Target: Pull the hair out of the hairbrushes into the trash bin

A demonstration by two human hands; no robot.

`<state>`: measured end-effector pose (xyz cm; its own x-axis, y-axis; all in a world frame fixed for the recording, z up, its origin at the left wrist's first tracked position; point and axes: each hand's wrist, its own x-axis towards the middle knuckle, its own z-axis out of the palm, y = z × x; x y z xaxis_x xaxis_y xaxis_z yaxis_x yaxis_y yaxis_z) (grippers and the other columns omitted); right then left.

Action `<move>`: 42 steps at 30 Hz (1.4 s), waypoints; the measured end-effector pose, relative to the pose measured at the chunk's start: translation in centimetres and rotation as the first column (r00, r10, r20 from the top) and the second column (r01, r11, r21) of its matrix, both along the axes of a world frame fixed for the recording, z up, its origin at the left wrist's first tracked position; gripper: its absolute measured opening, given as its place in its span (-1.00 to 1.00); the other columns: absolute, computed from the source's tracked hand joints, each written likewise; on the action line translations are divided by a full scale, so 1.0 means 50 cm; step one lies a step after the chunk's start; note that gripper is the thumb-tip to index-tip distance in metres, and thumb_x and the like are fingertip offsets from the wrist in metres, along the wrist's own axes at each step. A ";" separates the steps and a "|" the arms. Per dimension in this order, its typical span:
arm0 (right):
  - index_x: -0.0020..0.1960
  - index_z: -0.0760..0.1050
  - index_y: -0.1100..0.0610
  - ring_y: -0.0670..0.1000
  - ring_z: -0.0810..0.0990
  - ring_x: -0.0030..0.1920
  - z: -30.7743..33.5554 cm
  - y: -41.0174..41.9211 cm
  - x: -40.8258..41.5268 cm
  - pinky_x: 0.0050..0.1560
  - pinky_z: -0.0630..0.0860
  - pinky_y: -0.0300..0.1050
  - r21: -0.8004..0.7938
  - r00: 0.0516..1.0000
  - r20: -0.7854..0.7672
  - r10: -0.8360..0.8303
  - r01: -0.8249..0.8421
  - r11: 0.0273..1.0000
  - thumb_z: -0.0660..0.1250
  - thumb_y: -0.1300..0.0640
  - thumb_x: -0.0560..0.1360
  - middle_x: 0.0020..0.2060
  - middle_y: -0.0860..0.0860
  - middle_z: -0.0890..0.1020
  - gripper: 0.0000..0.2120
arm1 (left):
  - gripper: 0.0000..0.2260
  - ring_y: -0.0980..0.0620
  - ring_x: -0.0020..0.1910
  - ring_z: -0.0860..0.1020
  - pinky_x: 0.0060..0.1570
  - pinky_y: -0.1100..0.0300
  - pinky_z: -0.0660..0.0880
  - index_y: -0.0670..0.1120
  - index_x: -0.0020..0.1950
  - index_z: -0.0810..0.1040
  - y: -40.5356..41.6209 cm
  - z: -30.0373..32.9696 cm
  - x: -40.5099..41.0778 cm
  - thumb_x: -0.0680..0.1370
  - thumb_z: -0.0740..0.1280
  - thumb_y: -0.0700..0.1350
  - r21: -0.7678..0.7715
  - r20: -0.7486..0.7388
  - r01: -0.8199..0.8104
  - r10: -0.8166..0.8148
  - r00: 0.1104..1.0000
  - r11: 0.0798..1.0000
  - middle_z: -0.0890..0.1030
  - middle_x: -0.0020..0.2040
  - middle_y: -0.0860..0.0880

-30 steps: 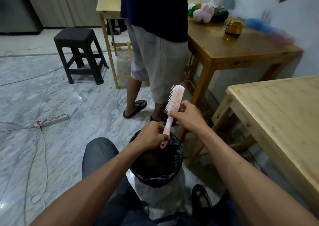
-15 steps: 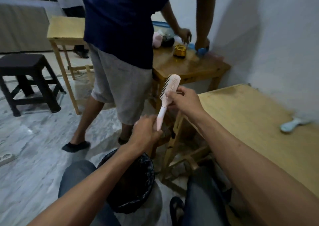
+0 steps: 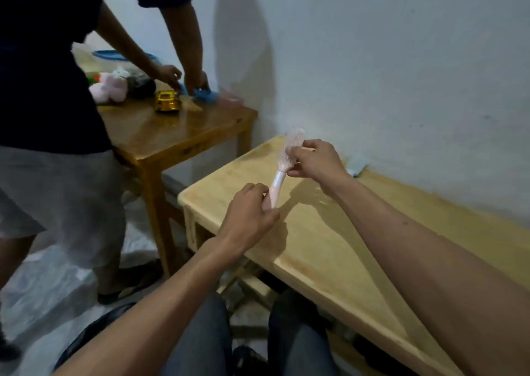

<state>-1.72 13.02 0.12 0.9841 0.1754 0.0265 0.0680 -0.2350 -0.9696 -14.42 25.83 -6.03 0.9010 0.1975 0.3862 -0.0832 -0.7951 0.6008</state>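
Mid-frame over the pale wooden table [image 3: 329, 241], my left hand [image 3: 248, 218] grips the pink plastic hairbrush [image 3: 282, 169] handle, my right hand [image 3: 314, 160] pinches its bristle head; next I'd judge setting it down.

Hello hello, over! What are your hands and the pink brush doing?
Left hand grips pink brush handle. Right hand pinches at the bristle head, over the light table. Trash bin down left, nothing blocking it.

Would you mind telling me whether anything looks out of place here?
Only slightly: the pink hairbrush, held by the left hand and right hand, is above the light wooden table, not the trash bin.
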 end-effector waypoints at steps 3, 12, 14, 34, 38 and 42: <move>0.07 0.62 0.18 0.14 0.79 -0.24 0.001 -0.091 0.040 0.10 0.70 0.14 -0.037 0.993 -0.008 -0.114 0.113 0.993 0.43 0.11 0.46 -0.29 0.05 0.77 -0.78 | -0.78 -0.07 -0.18 0.48 -0.27 0.13 0.29 -0.15 -0.03 0.57 -0.068 0.007 0.061 0.43 0.43 -0.05 0.006 -0.033 0.118 -0.118 0.993 0.993 0.54 -0.15 -0.06; -0.09 0.68 0.35 0.13 0.75 -0.26 -0.059 -0.348 0.162 -0.01 0.73 0.15 -0.156 0.891 -0.083 -0.446 0.431 0.889 0.45 0.13 0.47 -0.16 0.25 0.75 -0.75 | -0.79 -0.20 -0.02 0.55 -0.12 0.04 0.42 -0.19 0.02 0.54 -0.304 0.005 0.194 0.52 0.33 -0.07 0.067 -0.140 0.365 -0.353 0.925 0.929 0.56 0.01 -0.17; -0.11 0.68 0.35 0.13 0.68 -0.33 -0.076 -0.376 0.183 -0.13 0.71 0.07 -0.202 0.870 -0.100 -0.482 0.457 0.866 0.45 0.13 0.48 -0.26 0.22 0.72 -0.75 | -0.76 -0.18 0.02 0.55 -0.11 0.05 0.41 -0.20 0.12 0.54 -0.335 0.002 0.216 0.56 0.30 -0.06 0.122 -0.139 0.375 -0.359 0.923 0.919 0.54 0.06 -0.17; -0.10 0.71 0.25 0.22 0.71 -0.18 -0.120 -0.368 0.251 -0.06 0.64 0.12 -0.371 0.836 0.040 -0.547 0.521 0.769 0.39 -0.12 0.42 -0.18 0.17 0.76 -0.58 | -0.75 0.10 -0.57 0.19 -0.58 0.30 0.11 -0.13 -0.33 0.59 -0.363 -0.024 0.289 0.13 0.61 -0.25 0.422 -0.024 0.211 -0.221 0.975 0.882 0.51 -0.38 -0.07; -0.12 0.70 0.28 0.17 0.62 -0.33 -0.117 -0.366 0.249 -0.20 0.55 0.02 -0.379 0.838 0.023 -0.545 0.512 0.771 0.38 -0.14 0.41 -0.29 0.16 0.73 -0.54 | -0.75 0.09 -0.64 0.37 -0.59 0.29 0.10 -0.15 -0.32 0.59 -0.359 -0.027 0.287 0.15 0.62 -0.21 0.424 -0.038 0.232 -0.239 0.970 0.875 0.52 -0.39 -0.07; -0.12 0.71 0.29 0.06 0.56 -0.37 -0.108 -0.368 0.240 -0.22 0.51 -0.05 -0.339 0.829 0.003 -0.559 0.527 0.779 0.41 -0.13 0.44 -0.31 0.18 0.72 -0.56 | -0.77 0.09 -0.64 0.39 -0.61 0.30 0.12 -0.17 -0.27 0.60 -0.360 -0.030 0.295 0.21 0.61 -0.20 0.418 -0.020 0.232 -0.247 0.969 0.878 0.53 -0.39 -0.06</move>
